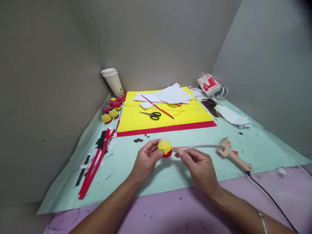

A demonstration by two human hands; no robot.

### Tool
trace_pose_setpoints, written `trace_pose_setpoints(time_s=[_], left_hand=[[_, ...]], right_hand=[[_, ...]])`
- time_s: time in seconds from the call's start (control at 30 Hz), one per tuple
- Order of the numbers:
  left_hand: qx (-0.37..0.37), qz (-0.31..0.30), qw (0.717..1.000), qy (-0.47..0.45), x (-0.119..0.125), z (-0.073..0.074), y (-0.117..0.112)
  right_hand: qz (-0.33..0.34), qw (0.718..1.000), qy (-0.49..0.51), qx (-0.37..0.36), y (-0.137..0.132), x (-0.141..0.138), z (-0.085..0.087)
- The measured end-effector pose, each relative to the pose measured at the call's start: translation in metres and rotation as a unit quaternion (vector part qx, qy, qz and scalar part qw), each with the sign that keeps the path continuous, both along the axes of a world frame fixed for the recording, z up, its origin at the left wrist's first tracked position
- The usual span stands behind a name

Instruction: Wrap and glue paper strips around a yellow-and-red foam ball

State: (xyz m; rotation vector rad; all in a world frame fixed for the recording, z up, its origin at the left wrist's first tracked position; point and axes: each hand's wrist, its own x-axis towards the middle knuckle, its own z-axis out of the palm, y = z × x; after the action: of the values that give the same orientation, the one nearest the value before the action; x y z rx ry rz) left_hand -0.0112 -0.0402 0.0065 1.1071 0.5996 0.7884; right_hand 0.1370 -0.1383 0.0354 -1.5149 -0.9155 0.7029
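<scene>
Between the thumb and fingers of my left hand (147, 159) is a small domed piece (165, 146), ridged yellow on top and red below. Just to its right, the closed fingertips of my right hand (198, 164) pinch a long, narrow whitish strip (202, 146). One end of the strip comes close to the domed piece; whether they touch I cannot tell. Its other end reaches over to a beige glue gun (232, 155) lying on its side, with a black cord (268, 196) running off it.
Black-handled scissors (154, 115), white paper sheets (170, 94) and a red strip (158, 107) lie on a yellow board (131, 120). Several similar domed pieces (113, 113) sit at left, near a white cup (112, 81). Red strips (94, 172) lie nearer me. A tissue pack (209, 84) stands back right.
</scene>
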Motion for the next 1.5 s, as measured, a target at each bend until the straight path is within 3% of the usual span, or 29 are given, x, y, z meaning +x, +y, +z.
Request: trace_pose_setpoints(time_s=[0.4, 0.8, 1.5], left_hand=[[0.004, 0.062, 0.996, 0.061, 0.006, 0.001, -0.005], [0.023, 0.097, 0.993, 0.065, 0.01, 0.005, -0.01], [0.028, 0.117, 0.991, 0.065, 0.012, 0.003, -0.013]], right_hand=[[0.002, 1.0, 0.013, -0.005, 0.004, -0.002, -0.013], [-0.001, 1.0, 0.01, 0.017, 0.005, -0.008, -0.02], [-0.011, 0.999, 0.006, 0.043, 0.008, -0.012, -0.024]])
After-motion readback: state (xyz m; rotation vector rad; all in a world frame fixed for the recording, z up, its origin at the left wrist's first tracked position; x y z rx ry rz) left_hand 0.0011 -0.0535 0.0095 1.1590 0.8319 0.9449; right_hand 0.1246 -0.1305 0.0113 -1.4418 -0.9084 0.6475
